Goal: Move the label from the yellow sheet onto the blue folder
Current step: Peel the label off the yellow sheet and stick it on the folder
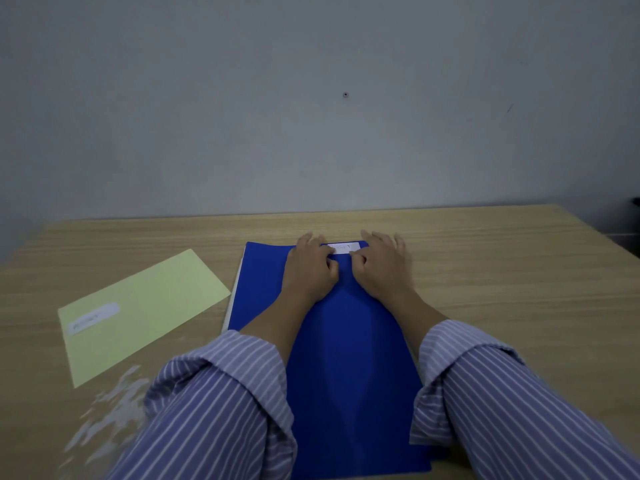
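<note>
Left grip: the left hand is laid palm down on the far part of the blue folder, fingers stretched forward and slightly spread, thumb tucked toward the middle; nothing is pinched, and the fingertips are pressed at the left end of the small white rectangular paper label.
Right grip: the right hand is laid flat in the same manner, fingers spread forward, thumb bent inward; the right end of the white label is covered by its fingertips, and nothing is enclosed by it.
Label: it is seen lying flat on the folder, just beside the folder's far edge, between the two hands; faint writing is visible on it but cannot be read.
Folder: the smooth blue rectangular plastic folder is laid lengthwise in front of the person, with white sheet edges showing along its left side.
Sleeves: both forearms are rested over the folder's sides, and blue-and-white striped shirt sleeves are rolled back to the forearms.
Yellow sheet: the pale yellow rectangular paper sheet is laid at an angle to the left of the folder, its near corner just beside the folder's left edge; a second pale rounded sticker with blurred writing is seen on its left part.
Surface: a light wood-grain surface carries everything, set against a plain grey wall.
</note>
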